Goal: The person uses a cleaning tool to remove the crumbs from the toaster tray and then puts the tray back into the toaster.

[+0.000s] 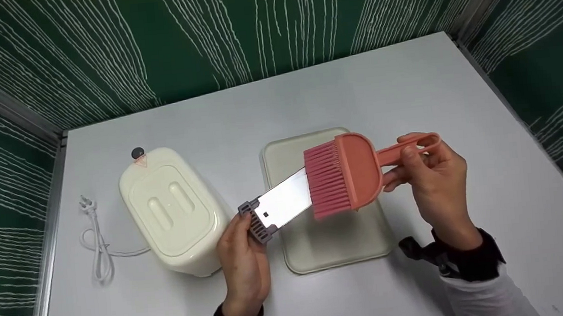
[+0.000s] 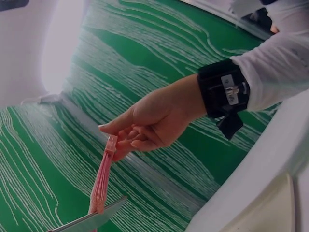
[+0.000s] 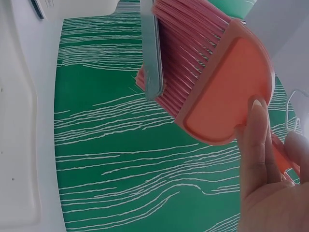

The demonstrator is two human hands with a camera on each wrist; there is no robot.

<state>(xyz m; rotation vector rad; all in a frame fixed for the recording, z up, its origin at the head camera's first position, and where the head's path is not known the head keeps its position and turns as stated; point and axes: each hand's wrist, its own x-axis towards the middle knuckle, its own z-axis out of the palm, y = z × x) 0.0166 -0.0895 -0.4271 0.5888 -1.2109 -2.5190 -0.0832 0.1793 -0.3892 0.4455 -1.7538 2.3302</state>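
Observation:
My left hand point(image 1: 244, 258) grips the grey slotted end of a flat, shiny metal plate point(image 1: 287, 198), which slants up to the right. In my right hand point(image 1: 437, 185) is a small brush point(image 1: 361, 171) with a coral handle and pink bristles, its looped handle held between thumb and fingers. The bristles point(image 3: 188, 53) meet the far part of the plate point(image 3: 152, 53) in the right wrist view. From the left wrist view, the right hand point(image 2: 154, 121) pinches the brush edge-on above the plate point(image 2: 91, 223). Both things are held above a pale tray point(image 1: 338, 247).
A cream appliance point(image 1: 171, 208) with two oblong shapes on top stands at the left. Its white cord and plug point(image 1: 98, 245) lie beside it, near the table's left edge. A dark round knob point(image 1: 137, 153) shows behind the appliance. Green walls with white streaks enclose the table point(image 1: 407, 86).

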